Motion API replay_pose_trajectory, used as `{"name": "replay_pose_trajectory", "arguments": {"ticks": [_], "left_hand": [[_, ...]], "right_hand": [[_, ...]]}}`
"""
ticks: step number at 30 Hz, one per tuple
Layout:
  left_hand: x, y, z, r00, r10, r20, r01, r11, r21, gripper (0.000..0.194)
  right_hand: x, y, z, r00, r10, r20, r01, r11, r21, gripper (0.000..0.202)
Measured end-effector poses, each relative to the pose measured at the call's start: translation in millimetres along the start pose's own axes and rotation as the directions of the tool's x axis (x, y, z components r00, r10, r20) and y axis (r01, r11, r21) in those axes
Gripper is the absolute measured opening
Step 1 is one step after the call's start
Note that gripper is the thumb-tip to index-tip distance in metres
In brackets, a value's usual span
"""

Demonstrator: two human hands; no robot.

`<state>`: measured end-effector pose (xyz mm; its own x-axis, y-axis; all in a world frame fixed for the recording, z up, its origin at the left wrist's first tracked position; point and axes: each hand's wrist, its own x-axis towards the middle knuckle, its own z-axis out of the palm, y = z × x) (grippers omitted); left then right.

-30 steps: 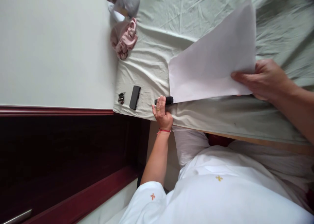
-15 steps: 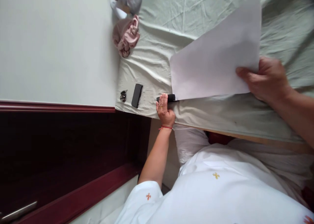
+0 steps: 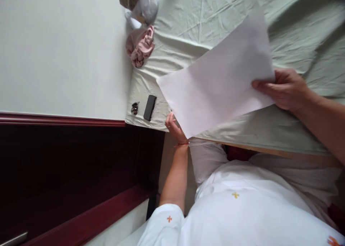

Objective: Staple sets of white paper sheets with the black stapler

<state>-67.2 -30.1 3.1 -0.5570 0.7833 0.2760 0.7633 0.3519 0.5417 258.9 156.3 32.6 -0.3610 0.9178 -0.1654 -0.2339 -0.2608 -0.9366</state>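
A blank white sheet of paper (image 3: 221, 80) is tilted above the green cloth. My right hand (image 3: 285, 87) pinches its right side, thumb on top and fingers underneath. At the table's front edge is my left hand (image 3: 173, 126), with a red string on the wrist. Its visible fingers are curled, and the paper's lower left corner covers the rest of the hand. Whatever those fingers hold is hidden; the black, stapler-like tool seen there earlier does not show now.
The green cloth (image 3: 296, 33) covers the table. On its left lie a black phone (image 3: 150, 108) and a small bunch of keys (image 3: 135, 108). Farther back are a crumpled pink cloth (image 3: 141, 46) and a plastic bag (image 3: 149, 5). A pale wall (image 3: 61, 51) borders the left side.
The paper has swung left and toward me, and its corner now covers part of my left hand. My right hand has moved slightly left and nearer. The black tool has gone from sight.
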Motion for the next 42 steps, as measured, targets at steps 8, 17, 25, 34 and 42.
{"name": "replay_pose_trajectory", "arguments": {"ticks": [8, 17, 25, 34, 42], "left_hand": [[-4, 24, -6.1, 0.966, -0.241, 0.099, 0.244, 0.703, -0.668, 0.052], [3, 15, 7.1, 0.98, -0.192, 0.054, 0.185, 0.775, -0.605, 0.044], [2, 12, 5.7, 0.988, -0.118, 0.101, 0.155, 0.759, -0.632, 0.049], [3, 7, 2.4, 0.981, -0.124, 0.151, 0.193, 0.734, -0.651, 0.044], [0, 11, -2.1, 0.958, -0.029, 0.284, 0.219, 0.711, -0.668, 0.044]], "right_hand": [[1, 2, 0, 0.997, -0.035, 0.065, 0.038, 0.998, -0.043, 0.049], [7, 9, -4, 0.984, -0.136, 0.115, 0.163, 0.951, -0.265, 0.042], [13, 13, -8, 0.96, -0.274, 0.057, 0.255, 0.772, -0.582, 0.025], [14, 17, -7, 0.952, -0.306, 0.033, 0.269, 0.776, -0.57, 0.027], [11, 15, -6, 0.949, -0.313, -0.021, 0.257, 0.814, -0.521, 0.026]]}}
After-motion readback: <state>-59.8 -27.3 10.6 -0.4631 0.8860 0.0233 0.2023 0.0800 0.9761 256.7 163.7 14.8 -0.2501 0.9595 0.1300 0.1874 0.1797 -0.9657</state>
